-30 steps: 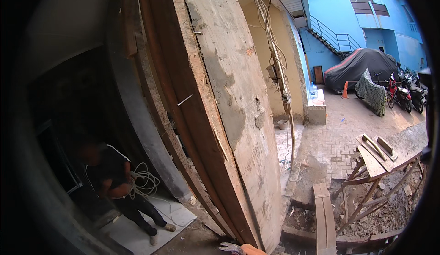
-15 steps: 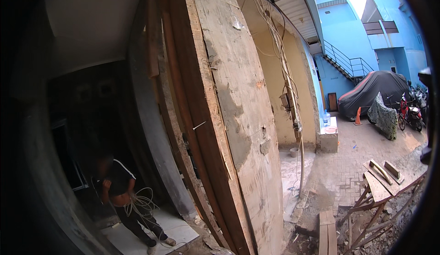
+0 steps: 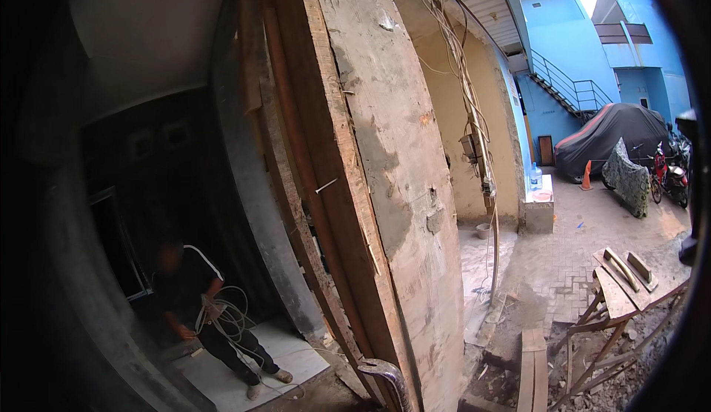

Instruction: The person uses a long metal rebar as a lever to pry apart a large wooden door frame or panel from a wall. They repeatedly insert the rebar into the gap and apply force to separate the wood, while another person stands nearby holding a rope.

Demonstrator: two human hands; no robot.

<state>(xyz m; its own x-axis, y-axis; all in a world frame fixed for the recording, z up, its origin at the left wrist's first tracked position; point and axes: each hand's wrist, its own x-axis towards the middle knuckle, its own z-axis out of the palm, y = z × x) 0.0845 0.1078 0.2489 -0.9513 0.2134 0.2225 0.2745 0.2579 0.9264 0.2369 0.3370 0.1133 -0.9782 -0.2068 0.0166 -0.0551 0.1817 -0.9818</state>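
Neither of my hands shows. At the bottom edge a shiny, curved metal tool head (image 3: 386, 376), which looks like a claw hammer's, rises in front of the wooden boards; whatever holds it is out of the picture. Above it, a nail (image 3: 326, 186) sticks out sideways from the brown upright timber (image 3: 315, 145). The timber runs alongside a rough, patchily plastered wall end (image 3: 404, 190), with a strip of splintered wood between them.
Inside the dark room on the left, another person (image 3: 215, 308) holds a coil of pale cable (image 3: 235, 316). Bundled cables (image 3: 470, 108) hang right of the wall. A rough wooden bench (image 3: 618, 293) bears plastering floats; planks (image 3: 532, 371) and rubble lie beside it. A covered car (image 3: 615, 141) stands beyond.
The metal tool head has come into view at the bottom. The other person has lowered a raised hand and bends forward. My view has shifted slightly.
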